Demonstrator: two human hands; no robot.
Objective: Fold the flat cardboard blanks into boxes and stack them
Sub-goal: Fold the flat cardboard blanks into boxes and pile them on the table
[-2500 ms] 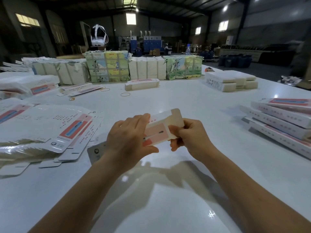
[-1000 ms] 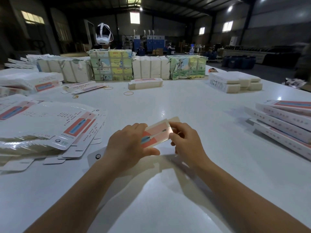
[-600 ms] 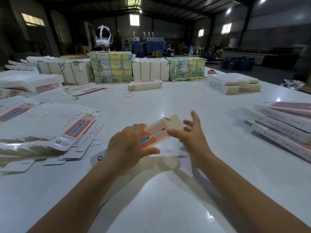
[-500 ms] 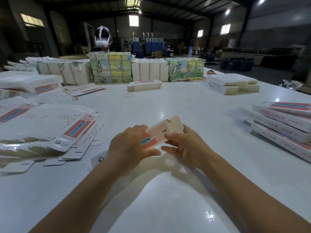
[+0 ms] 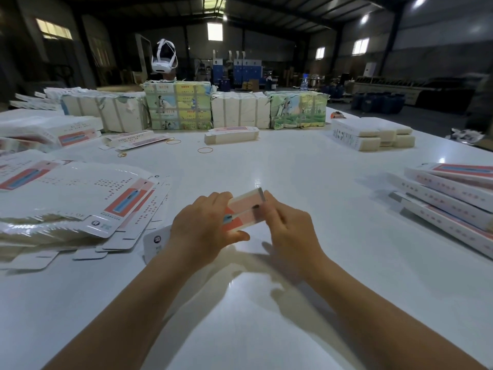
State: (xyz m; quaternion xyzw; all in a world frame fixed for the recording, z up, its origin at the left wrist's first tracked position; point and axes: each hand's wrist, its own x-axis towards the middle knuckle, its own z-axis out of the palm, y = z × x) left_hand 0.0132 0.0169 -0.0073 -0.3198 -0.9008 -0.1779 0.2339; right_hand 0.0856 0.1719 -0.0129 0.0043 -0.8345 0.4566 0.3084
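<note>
a dim warehouse hall with roof lights lies behind a wide glossy white table (image 5: 306,172). above the table's middle, toward the near edge, both hands hold a half-formed box (image 5: 244,210): a long narrow carton, white on its sides, its upper face printed salmon and red with a blue pen-like picture, a pale strip at its far end. it is tilted, far end higher. the left hand (image 5: 205,225) wraps the near-left part, fingers curled over the top and thumb underneath, clamped on the carton. the right hand (image 5: 288,225) is at the far-right end, fingers curled against the end of the carton; it is blurred, so the exact pinch cannot be told. a white flap with a round mark (image 5: 156,243) shows below the left wrist.

by the left edge lies a spread heap of flat blanks (image 5: 80,206), white with the same red and blue print. at the right edge rests a stack of finished boxes (image 5: 448,201), long and white. toward the far right corner sits a low pile of white packs (image 5: 373,134). along the far edge stand wrapped bundles (image 5: 234,109), some white, some with green and yellow pictures; just before them lies a single carton (image 5: 231,134) and loose rubber bands (image 5: 205,150). a white headset (image 5: 163,57) stands behind the bundles.
</note>
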